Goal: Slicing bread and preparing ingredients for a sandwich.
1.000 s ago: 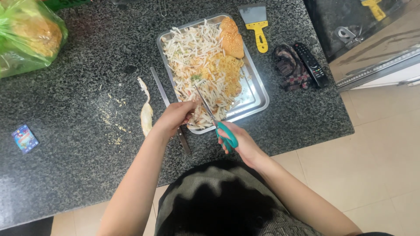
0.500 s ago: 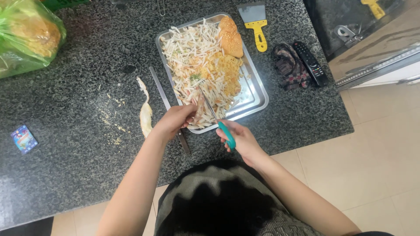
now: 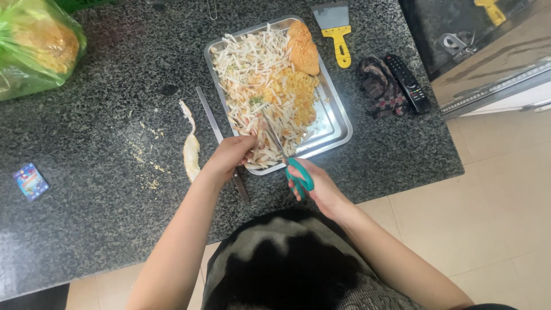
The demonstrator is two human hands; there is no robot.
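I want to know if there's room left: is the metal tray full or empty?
Mostly full. The metal tray is heaped with pale food strips, plus browned pieces at the far end; only its right side shows bare metal.

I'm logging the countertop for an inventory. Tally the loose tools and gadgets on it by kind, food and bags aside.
Scissors, teal-handled, in the right hand: 1
Knife, beside the left hand: 1
Scraper, yellow-handled: 1
Remote control, black: 1
Metal tray: 1
Total: 5

A green plastic bag [image 3: 34,49] lies top left; a small blue packet [image 3: 30,181] lies left.
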